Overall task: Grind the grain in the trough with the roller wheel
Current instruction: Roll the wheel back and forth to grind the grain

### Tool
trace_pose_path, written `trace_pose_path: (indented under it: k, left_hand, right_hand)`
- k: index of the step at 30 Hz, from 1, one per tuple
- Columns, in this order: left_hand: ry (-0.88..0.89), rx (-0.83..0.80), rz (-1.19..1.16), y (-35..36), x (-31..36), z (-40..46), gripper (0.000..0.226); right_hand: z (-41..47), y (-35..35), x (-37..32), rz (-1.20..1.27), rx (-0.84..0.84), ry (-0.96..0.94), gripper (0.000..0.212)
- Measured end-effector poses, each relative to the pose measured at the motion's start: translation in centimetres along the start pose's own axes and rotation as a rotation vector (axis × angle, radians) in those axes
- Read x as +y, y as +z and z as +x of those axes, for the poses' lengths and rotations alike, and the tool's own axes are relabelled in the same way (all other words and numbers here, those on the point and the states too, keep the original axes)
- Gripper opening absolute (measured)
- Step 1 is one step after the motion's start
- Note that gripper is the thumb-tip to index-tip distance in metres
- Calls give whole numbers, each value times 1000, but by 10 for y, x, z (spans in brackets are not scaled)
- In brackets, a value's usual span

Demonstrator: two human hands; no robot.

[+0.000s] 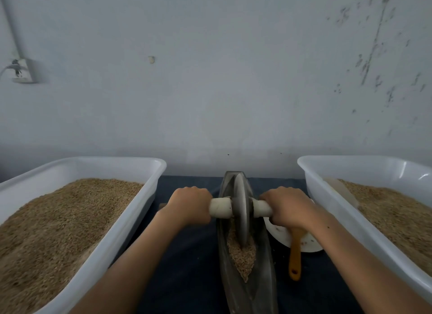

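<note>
A narrow grey boat-shaped trough lies lengthwise on the dark cloth in front of me. Brown grain fills its near middle. A grey metal roller wheel stands upright in the trough, its lower edge sunk in the grain. A pale wooden axle handle sticks out on both sides of the wheel. My left hand grips the left handle end. My right hand grips the right handle end.
A white plastic tub heaped with grain stands at the left, and a second white tub with grain at the right. A white plate with an orange-handled scoop lies beside the trough's right side. A grey wall rises right behind.
</note>
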State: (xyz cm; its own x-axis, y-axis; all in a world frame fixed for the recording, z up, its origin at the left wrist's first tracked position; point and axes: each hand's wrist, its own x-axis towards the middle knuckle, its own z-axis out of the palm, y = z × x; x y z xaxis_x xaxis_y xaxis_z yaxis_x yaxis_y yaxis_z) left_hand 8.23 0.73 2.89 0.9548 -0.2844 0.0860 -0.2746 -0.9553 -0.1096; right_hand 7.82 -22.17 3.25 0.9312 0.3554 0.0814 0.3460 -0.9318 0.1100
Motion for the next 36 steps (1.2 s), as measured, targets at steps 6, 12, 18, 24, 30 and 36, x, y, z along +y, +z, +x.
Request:
trace_pose_path:
  k: [6,12,18,24,30,36]
  left_hand:
    - [-12,-120,-86,0,-2,-2,35]
    - [-24,257,-1,13,0,5,24]
    - [-17,319,25,14,0,4,21]
    - [29,-81,-48,-2,-2,0,34]
    - [7,-13,-19,1,0,-1,32]
    - [-58,235,35,7,4,6,22]
  right_hand:
    - [0,-8,-3,-17,-98,-24,34]
    - [4,3,-9,-70,182,59,22]
    - [1,6,-10,-65,228,76,19]
    - [-2,-8,-2,-8,-143,-10,33]
    - [1,-6,-3,-17,-84,7,27]
    - [7,3,-5,-31,184,43,16]
